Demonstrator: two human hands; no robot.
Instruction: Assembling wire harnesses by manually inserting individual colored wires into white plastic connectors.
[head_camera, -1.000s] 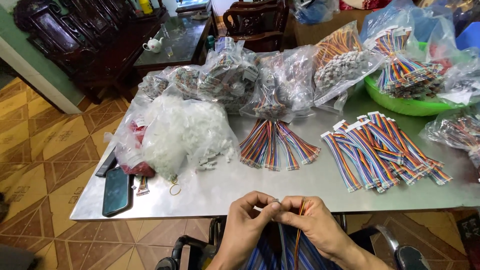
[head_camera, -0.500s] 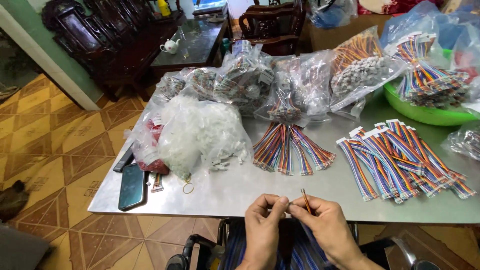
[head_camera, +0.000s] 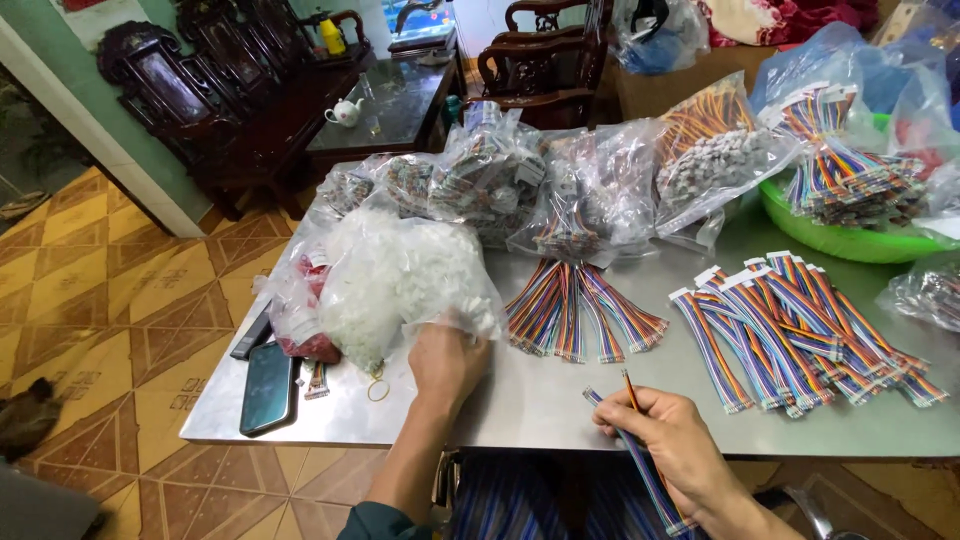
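L hand (head_camera: 447, 365) is reaching into the mouth of a clear bag of small white plastic pieces (head_camera: 400, 280) on the bench (head_camera: 540, 405); fingers are curling down at the bag's opening, and I can't tell whether they're closed on a piece or just feeling for one. R hand (head_camera: 672, 445) is hovering over the near bench edge, fingers pinching together on a thin strip of rainbow wires (head_camera: 640, 455), one end poking up past the fingertips, the rest trailing down toward the lap.

Around them: a loose fan of the same wires (head_camera: 580, 310) is lying just beyond both hands, a bigger spread of finished-looking bundles w/ white ends (head_camera: 800, 335) is sitting to the right, more bagged wires are piling up at the back, and a green tub (head_camera: 850, 235) is sitting at far right. A dark phone (head_camera: 268, 385) and a rubber band (head_camera: 378, 388) are lying near the left corner.

Risks, as I judge them: the bag is slumping toward the near side w/ its mouth open, so a careless pull could be spilling white pieces across the bench and onto the tiled floor (head_camera: 110, 300). The strip is hanging off the edge, held only by a pinch – a loosening grip could be dropping it into the lap. Phone is sitting close to the edge too.
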